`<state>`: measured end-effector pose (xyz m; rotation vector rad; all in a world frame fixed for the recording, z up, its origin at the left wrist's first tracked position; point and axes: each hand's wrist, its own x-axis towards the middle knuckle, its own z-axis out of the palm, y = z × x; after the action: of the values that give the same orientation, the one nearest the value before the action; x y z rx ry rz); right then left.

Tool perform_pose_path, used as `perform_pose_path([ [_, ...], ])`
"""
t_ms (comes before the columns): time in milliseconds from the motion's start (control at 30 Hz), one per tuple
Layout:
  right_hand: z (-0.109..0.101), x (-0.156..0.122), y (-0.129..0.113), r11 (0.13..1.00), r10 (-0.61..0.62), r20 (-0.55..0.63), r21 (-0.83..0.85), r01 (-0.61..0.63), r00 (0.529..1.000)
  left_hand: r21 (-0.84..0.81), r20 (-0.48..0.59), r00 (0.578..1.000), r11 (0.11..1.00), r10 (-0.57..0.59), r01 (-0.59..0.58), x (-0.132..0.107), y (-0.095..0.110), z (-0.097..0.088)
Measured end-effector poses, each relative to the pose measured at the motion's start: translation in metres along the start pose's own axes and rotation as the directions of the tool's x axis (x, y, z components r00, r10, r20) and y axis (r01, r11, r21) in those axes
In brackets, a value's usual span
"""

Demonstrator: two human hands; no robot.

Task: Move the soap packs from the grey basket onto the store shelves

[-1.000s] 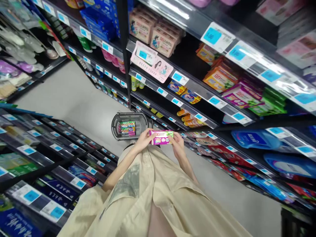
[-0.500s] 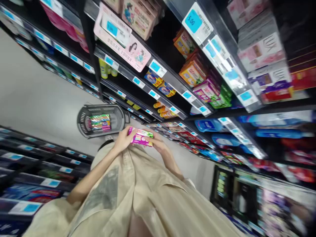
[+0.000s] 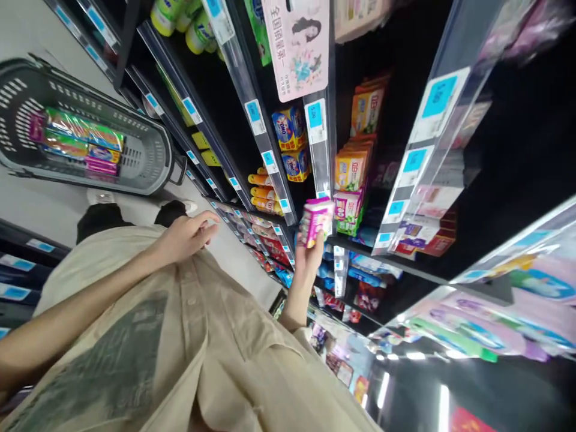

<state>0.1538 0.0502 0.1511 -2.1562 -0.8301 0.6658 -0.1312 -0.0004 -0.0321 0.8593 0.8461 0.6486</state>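
Observation:
Beside the shelf, my right hand (image 3: 308,261) grips a pink-and-white bar soap pack (image 3: 317,219), held tilted up in front of the shelf's price strip. On that shelf, right next to the pack, stand similar soap packs in pink (image 3: 345,207) and orange (image 3: 350,171). My left hand (image 3: 191,235) is held in front of my shirt with loosely bent fingers and nothing in it. It touches no goods. A grey shopping basket (image 3: 148,171) stands on the floor to the left, with several colourful wrapped packs (image 3: 85,129) inside.
Blue-and-yellow packs (image 3: 290,129) and orange tubes (image 3: 265,195) sit on lower shelves. A pink sign (image 3: 299,54) hangs off a shelf edge. Another rack (image 3: 18,264) runs along the left. My shoes (image 3: 101,198) are close to the basket.
My left hand has let go of the soap pack and moved left. My right hand has carried the pack up and right to the shelf. The view has turned, and the basket looks larger.

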Motion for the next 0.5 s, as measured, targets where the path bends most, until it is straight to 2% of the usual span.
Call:
perform_pose_path([
  [133, -0.023, 0.040, -0.035, 0.978, -0.209, -0.138, -0.049, 0.204, 0.968, 0.014, -0.065, 0.998, 1.000, 0.002, -0.001, 0.003, -0.016, -0.002],
  [267, -0.039, 0.061, -0.049, 0.915, -0.400, -0.285, -0.189, 0.358, 0.871, 0.003, -0.131, 0.991, 1.000, 0.018, -0.018, 0.005, -0.022, -0.003],
  [367, -0.052, 0.075, -0.045, 0.819, -0.569, -0.361, -0.334, 0.467, 0.739, -0.029, -0.107, 0.994, 0.999, -0.018, 0.015, 0.006, -0.025, -0.004],
  [433, -0.060, 0.086, -0.040, 0.705, -0.699, -0.341, -0.471, 0.530, 0.628, -0.056, -0.129, 0.991, 0.998, -0.030, 0.023, 0.006, -0.029, -0.004],
  [500, -0.066, 0.096, -0.036, 0.609, -0.783, -0.314, -0.567, 0.555, 0.537, -0.097, -0.167, 0.985, 0.995, -0.047, 0.032, 0.006, -0.033, -0.004],
])
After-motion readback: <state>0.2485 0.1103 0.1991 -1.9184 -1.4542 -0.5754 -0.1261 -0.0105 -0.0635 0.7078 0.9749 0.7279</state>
